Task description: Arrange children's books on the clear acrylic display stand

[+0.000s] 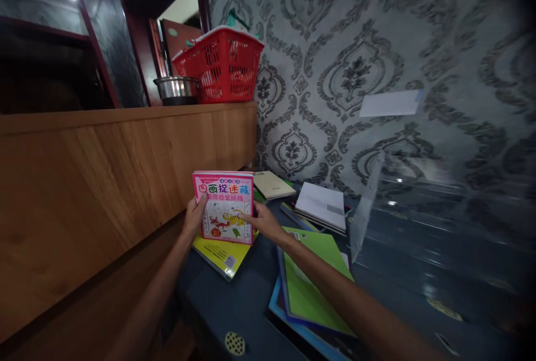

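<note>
A stack of pink picture books (224, 210), the front one showing a fox and a tiger, is held upright between my two hands. My left hand (195, 213) grips its left edge, thumb on the cover. On the right edge, my right hand (264, 220) closes round the side with a finger over the cover. Below the pink books lies a yellow book (220, 255) on the dark tablecloth. Under my right forearm is a pile with a green book (322, 255) on top and blue ones beneath.
Behind lie a cream book (273, 185) and a stack of white-covered books (321, 205). A clear plastic box (402, 216) stands at the right. A wooden partition (167, 165) on the left carries a red basket (228, 65) and a metal pot (176, 88).
</note>
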`<state>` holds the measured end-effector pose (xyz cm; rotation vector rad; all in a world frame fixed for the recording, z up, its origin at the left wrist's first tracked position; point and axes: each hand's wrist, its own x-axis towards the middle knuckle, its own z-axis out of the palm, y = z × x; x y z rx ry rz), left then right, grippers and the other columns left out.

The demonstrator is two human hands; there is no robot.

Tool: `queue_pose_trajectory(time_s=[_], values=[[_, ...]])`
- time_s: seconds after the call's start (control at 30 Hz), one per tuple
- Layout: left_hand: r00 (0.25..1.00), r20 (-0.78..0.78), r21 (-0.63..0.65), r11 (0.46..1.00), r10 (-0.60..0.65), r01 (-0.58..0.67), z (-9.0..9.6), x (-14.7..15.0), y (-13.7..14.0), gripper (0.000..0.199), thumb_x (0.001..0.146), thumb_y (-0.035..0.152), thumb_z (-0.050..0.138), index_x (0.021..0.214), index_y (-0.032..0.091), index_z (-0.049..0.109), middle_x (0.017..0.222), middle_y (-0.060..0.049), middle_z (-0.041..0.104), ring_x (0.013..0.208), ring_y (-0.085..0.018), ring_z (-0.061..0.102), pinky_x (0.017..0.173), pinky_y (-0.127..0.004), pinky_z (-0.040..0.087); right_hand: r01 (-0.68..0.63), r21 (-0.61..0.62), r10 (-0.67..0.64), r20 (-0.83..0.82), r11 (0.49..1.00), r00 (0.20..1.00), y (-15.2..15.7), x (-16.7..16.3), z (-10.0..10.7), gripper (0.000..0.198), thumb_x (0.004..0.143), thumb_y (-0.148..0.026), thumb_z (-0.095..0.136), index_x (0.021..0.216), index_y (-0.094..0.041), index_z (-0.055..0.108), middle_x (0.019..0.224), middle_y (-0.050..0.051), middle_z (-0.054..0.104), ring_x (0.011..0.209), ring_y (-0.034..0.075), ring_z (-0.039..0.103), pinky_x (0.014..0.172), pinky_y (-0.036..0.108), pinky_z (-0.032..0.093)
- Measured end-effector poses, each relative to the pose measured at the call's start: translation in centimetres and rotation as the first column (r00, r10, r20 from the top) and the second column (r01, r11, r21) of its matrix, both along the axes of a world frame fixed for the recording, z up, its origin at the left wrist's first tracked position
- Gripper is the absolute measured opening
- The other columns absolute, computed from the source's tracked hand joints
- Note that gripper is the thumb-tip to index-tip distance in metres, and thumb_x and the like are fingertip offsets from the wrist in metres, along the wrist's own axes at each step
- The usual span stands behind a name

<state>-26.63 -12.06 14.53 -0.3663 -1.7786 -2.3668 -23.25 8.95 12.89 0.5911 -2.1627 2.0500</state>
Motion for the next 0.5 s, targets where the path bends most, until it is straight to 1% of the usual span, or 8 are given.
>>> queue_pose_trajectory(time_s=[0.07, 0.13, 0.3, 0.4, 0.5], values=[[1.000, 0.015, -0.006, 1.000, 0.000, 0.000, -0.5, 0.3, -0.1, 0.059, 0.059, 0.070, 0.078, 0.086, 0.019, 0.065, 0.074, -0.004, 0.076, 0.080, -0.032, 0.075, 0.060, -0.035, 0.060, -0.011, -0.019, 0.011, 0.032, 1.000, 0.999, -0.1, 0.3, -0.4, 0.056, 0.064, -0.055, 0.082, 0.104, -0.019, 0.067, 0.098, 0.006, 0.078, 0.085, 0.029, 0.073, 0.081, 0.049, 0.061], [1.000, 0.020, -0.003, 1.000, 0.015, -0.015, -1.0, 0.5, -0.1, 0.058, 0.059, 0.069, 0.078, 0.086, 0.019, 0.065, 0.074, -0.004, 0.076, 0.080, -0.032, 0.075, 0.060, -0.035, 0.060, -0.013, -0.054, 0.015, 0.031, 0.998, 0.999, -0.3, 0.7, -0.6, 0.055, 0.064, -0.055, 0.081, 0.104, -0.019, 0.068, 0.100, 0.006, 0.078, 0.087, 0.030, 0.073, 0.083, 0.050, 0.060], [0.997, 0.041, -0.004, 0.998, 0.070, -0.070, -1.9, 0.6, -0.6, 0.060, 0.060, 0.068, 0.077, 0.090, 0.017, 0.065, 0.074, -0.006, 0.076, 0.083, -0.032, 0.076, 0.063, -0.037, 0.062, 0.047, -0.035, -0.048, -0.043, 0.998, 0.998, -1.0, 1.3, -0.9, 0.051, 0.066, -0.056, 0.080, 0.101, -0.019, 0.070, 0.100, 0.005, 0.078, 0.089, 0.030, 0.073, 0.086, 0.050, 0.059], [0.997, 0.036, -0.060, 0.996, 0.062, -0.059, -1.6, 0.5, -0.9, 0.063, 0.060, 0.069, 0.077, 0.091, 0.015, 0.068, 0.076, -0.008, 0.077, 0.086, -0.032, 0.075, 0.066, -0.038, 0.063, 0.026, -0.053, -0.027, -0.033, 0.998, 0.999, -1.0, 1.1, -1.0, 0.054, 0.065, -0.059, 0.080, 0.100, -0.019, 0.070, 0.098, 0.004, 0.078, 0.086, 0.029, 0.073, 0.084, 0.047, 0.059], [0.999, -0.020, -0.138, 0.989, 0.047, -0.050, -0.7, 0.3, -1.4, 0.069, 0.057, 0.073, 0.077, 0.089, 0.013, 0.070, 0.078, -0.010, 0.077, 0.088, -0.032, 0.074, 0.071, -0.038, 0.062, 0.000, -0.024, -0.001, -0.026, 1.000, 1.000, -0.6, 0.5, -0.8, 0.054, 0.065, -0.058, 0.080, 0.101, -0.019, 0.070, 0.094, 0.003, 0.077, 0.081, 0.027, 0.072, 0.079, 0.044, 0.060]])
